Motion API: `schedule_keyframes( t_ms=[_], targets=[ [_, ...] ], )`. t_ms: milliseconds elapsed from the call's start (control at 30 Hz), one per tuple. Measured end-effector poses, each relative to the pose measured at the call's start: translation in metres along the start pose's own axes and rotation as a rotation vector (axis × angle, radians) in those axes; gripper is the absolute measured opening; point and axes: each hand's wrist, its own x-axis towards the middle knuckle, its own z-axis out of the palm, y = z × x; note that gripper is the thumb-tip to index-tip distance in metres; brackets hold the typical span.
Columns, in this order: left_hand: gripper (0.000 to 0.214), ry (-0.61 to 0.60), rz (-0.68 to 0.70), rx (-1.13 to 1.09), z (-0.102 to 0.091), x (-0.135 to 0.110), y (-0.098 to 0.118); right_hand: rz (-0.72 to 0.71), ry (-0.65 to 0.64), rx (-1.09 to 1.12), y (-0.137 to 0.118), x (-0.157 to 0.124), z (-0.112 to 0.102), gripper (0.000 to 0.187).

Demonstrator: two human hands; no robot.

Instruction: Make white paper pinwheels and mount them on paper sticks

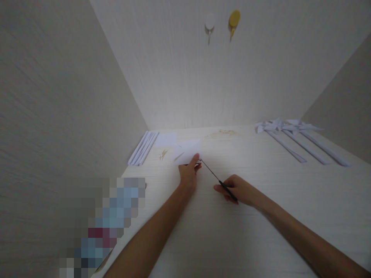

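My left hand [189, 173] pinches the near right corner of a white square paper sheet [188, 150], thumb on top and fingers beneath. Slit-like diagonal lines run in from the sheet's corners. In my right hand [236, 189] is an awl-like tool [213, 173] with a black handle and a long, thin metal shaft. The shaft slants up and left, its tip at the paper corner beside my left thumb. Whether the tip pierces the paper, I cannot tell. Small thin pieces [162, 155], tan and white, lie left of the sheet.
White rolled paper sticks [143, 148] lie at the left, beside more white paper [165, 139]. Paper pinwheels [278, 125] on paper sticks [314, 146] lie at the right. Light-brown bits [224, 132] are near the back wall, where a white hook [210, 23] and yellow hook [234, 20] hang.
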Motion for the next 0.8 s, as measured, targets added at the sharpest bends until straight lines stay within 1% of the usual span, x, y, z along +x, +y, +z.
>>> schedule_keyframes(
  t_ms=[800],
  targets=[
    [0.018,-0.015,0.004,-0.035,-0.0002,-0.0003,-0.0010,0.010,0.018,-0.034,0.0015,0.0004,0.0026,0.054]
  ],
)
